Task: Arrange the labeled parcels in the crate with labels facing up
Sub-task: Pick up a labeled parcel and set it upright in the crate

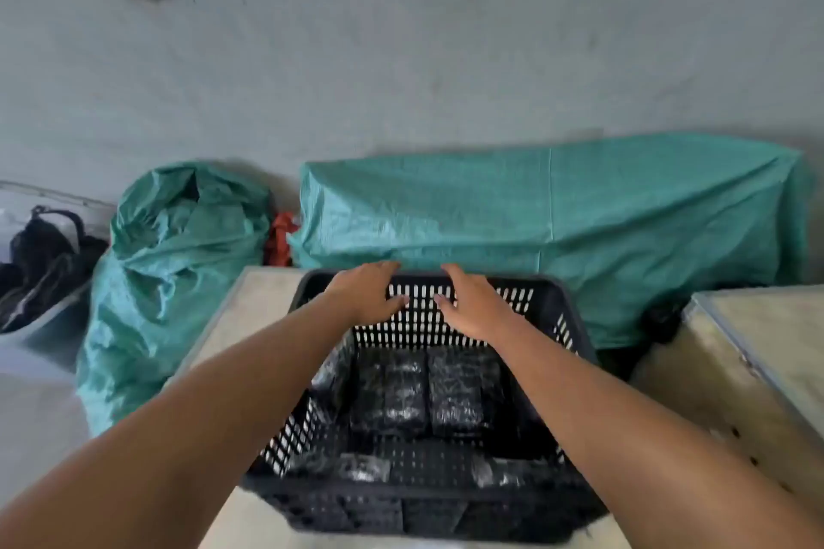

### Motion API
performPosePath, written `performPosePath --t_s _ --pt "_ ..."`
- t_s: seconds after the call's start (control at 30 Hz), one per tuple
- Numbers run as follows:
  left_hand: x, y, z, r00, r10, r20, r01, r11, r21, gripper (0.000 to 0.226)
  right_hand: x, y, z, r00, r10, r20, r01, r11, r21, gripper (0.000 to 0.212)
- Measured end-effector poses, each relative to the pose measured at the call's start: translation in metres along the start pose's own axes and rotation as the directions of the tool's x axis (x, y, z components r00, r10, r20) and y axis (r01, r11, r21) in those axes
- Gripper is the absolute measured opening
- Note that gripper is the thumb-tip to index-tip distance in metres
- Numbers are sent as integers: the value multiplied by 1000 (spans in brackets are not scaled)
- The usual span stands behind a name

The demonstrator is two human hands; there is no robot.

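Observation:
A black slotted plastic crate (541, 308) stands on a pale wooden table. Inside it lie several black plastic-wrapped parcels (455, 392), side by side on the bottom; no label is readable through the blur. My left hand (370, 296) and my right hand (472, 303) both reach over the crate to its far wall. Fingers lie over the far rim with thumbs on the inner side. Whether they grip the rim or only rest on it is unclear. Neither hand holds a parcel.
A long green woven tarp bundle (557, 232) lies behind the crate, and a green sack (178, 263) stands at the left. A dark bag (44, 263) sits in a tub at far left. A second wooden table (758, 352) stands at the right.

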State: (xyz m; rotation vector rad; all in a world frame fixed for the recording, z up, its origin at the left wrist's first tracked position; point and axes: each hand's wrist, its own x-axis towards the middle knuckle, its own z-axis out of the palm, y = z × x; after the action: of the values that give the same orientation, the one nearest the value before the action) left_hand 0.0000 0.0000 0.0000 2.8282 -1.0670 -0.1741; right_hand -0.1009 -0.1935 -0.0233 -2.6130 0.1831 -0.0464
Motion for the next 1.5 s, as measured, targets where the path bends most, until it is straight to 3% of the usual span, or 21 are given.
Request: performPosePath --t_s 0.2,0.4,0.53,0.67,1.03,1.13,1.3,1.4,1.5 --pt "-12 -3 88 971 -37 236 45 999 -27 75 -15 33 69 971 144 193 -138 989 -46 74" --pt "-15 4 157 914 -31 404 74 993 -91 88 -28 69 114 878 267 398 -204 960 -193 118" --pt "-29 8 194 852 -15 523 71 994 -88 102 -42 89 132 812 300 500 -98 915 -391 145" --pt "-39 5 213 829 0 559 45 997 -66 116 -50 104 144 817 296 495 -6 862 -506 135" --pt "-34 0 212 826 12 563 67 991 -119 112 -38 90 123 798 221 561 98 871 -482 86" --pt "-32 0 207 821 16 570 80 986 -144 109 -36 91 103 853 122 507 92 921 -377 83" --pt "-30 1 193 862 27 506 144 945 -295 110 -44 106 75 952 103 287 -107 994 -2 73" --pt "-29 3 182 925 14 380 155 899 -410 116 -46 110 65 977 134 163 -178 941 290 62" --pt "-29 8 168 964 32 266 122 831 -542 122 -45 114 57 972 160 170 -229 803 550 48"
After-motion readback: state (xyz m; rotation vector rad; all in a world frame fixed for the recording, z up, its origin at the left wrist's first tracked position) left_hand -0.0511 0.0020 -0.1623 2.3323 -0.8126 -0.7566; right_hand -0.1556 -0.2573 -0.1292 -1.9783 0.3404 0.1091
